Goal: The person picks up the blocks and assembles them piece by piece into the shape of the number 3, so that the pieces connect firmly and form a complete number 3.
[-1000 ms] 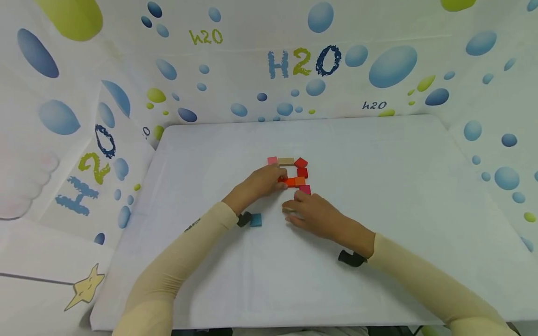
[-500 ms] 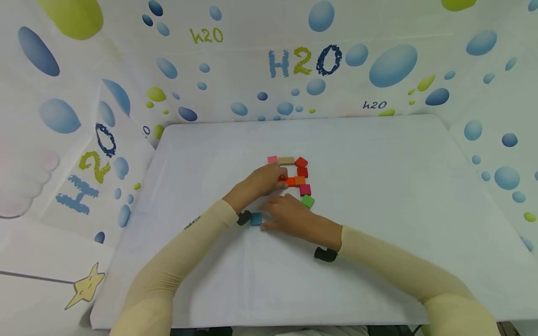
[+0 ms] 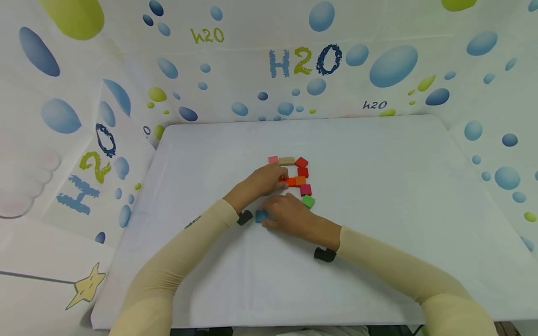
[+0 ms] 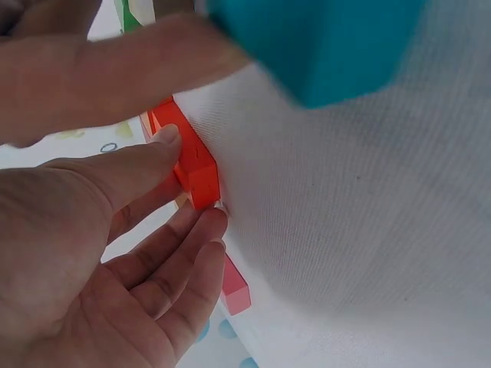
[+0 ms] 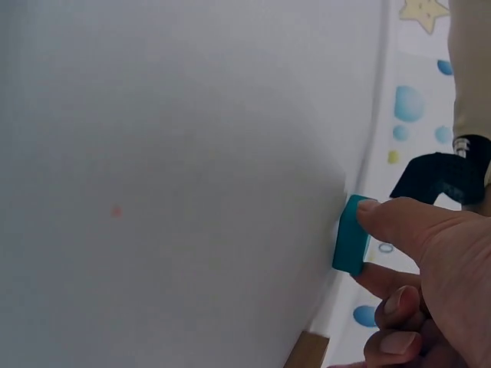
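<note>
My left hand (image 3: 261,183) pinches the end of an orange-red block (image 4: 198,165) in the left wrist view, thumb above and fingertips at its end face. That block adjoins an orange block (image 3: 300,181). With thumb and index finger, my right hand (image 3: 292,215) pinches a teal-blue block (image 5: 352,236), its other fingers curled beneath. In the head view the same blue block (image 3: 260,216) sits tilted at the right fingertips, beside the left wrist. A wooden block (image 5: 308,351) shows at the bottom of the right wrist view, partly out of frame.
A tan block (image 3: 286,161) lies between a pink block (image 3: 273,159) and a red five-sided block (image 3: 301,162). Below run a red block (image 3: 302,172), a crimson block (image 3: 305,189) and a green block (image 3: 308,201). White cloth (image 3: 378,186) covers the table.
My right hand has moved left from the wooden and green blocks to the blue block and taken hold of it. The blue block has shifted slightly right and turned. The left hand stays put.
</note>
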A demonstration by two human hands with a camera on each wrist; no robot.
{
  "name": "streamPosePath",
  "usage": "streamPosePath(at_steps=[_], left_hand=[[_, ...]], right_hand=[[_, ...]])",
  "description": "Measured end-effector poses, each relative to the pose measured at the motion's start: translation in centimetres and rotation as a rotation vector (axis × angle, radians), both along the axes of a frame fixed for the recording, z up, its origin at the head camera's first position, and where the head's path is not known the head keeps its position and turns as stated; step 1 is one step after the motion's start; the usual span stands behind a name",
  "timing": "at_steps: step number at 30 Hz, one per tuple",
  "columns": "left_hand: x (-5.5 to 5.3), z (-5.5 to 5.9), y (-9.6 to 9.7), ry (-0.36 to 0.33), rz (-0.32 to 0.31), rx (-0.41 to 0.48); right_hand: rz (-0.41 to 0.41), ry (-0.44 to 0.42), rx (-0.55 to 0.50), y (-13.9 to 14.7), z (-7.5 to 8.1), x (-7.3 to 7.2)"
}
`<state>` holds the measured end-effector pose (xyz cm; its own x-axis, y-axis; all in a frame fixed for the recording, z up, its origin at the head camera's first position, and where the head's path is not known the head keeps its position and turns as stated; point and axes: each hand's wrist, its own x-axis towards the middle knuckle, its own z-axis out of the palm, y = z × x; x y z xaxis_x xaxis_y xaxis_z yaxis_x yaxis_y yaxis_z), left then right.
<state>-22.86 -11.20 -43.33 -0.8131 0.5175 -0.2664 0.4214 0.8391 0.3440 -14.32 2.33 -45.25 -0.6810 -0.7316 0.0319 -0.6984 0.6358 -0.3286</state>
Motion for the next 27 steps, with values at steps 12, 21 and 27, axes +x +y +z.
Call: streamPosePath(at_steps=[12, 21, 27], left_hand=[[0.0, 0.1, -0.1, 0.005, -0.002, 0.026], [0.0, -0.1, -0.2, 0.014, -0.01, 0.029], [0.1, -0.2, -0.1, 0.02, -0.009, 0.016]], right_hand=[[-0.096, 0.021, -0.028, 1.9, -0.4, -1.0], [-0.109, 0.038, -0.052, 2.6, -0.2, -1.3], [-0.136, 0.039, -0.063, 3.1, -0.5, -1.4]])
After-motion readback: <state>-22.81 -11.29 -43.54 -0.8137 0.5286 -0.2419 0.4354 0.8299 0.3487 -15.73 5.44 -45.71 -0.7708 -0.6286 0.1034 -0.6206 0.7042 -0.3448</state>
